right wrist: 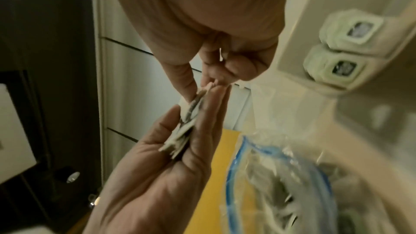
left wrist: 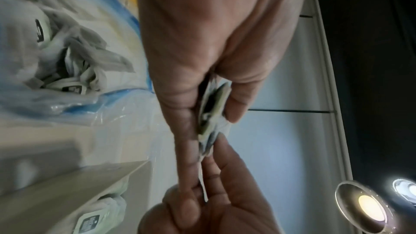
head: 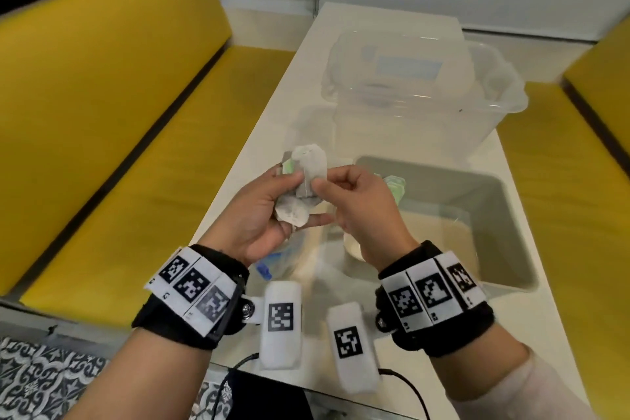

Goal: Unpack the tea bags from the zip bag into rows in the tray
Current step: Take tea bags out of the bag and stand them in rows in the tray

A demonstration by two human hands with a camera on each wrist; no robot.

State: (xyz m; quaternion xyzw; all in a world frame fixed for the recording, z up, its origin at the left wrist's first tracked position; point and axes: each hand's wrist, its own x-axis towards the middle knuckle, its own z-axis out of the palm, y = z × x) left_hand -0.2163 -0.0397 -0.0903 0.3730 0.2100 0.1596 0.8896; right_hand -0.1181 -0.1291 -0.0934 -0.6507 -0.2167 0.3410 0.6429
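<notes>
The white tabletop (head: pixel 341 27) runs up the middle of the head view between yellow seats. On it, upper right of centre, stands a clear plastic tub (head: pixel 422 85); it plays no visible part here. Below it, at centre right, sits the grey tray (head: pixel 504 215), the goal for the rows. At least 2 tea bags lie along its near-left wall (right wrist: pixel 342 45), side by side and touching, green-edged with dark labels, which looks like the start of 1 row. The rest of the tray floor that shows is bare.

The zip bag (left wrist: pixel 74 60), clear with a blue closure, lies on the tabletop at the lower centre of the head view, beneath the wrists. Its mouth is open, and a loose heap of tea bags shows inside, so most of the unpacking seems to lie ahead.

The left hand (head: pixel 262 211) is at frame centre, palm up, its fingers curled round a small bunch of tea bags (head: pixel 303 191); I cannot count them. The right hand (head: pixel 361 201), touching that bunch from the right, pinches 1 bag between thumb and forefinger, its other fingers curled in. My guess is that it is peeling off a single bag for the tray.
</notes>
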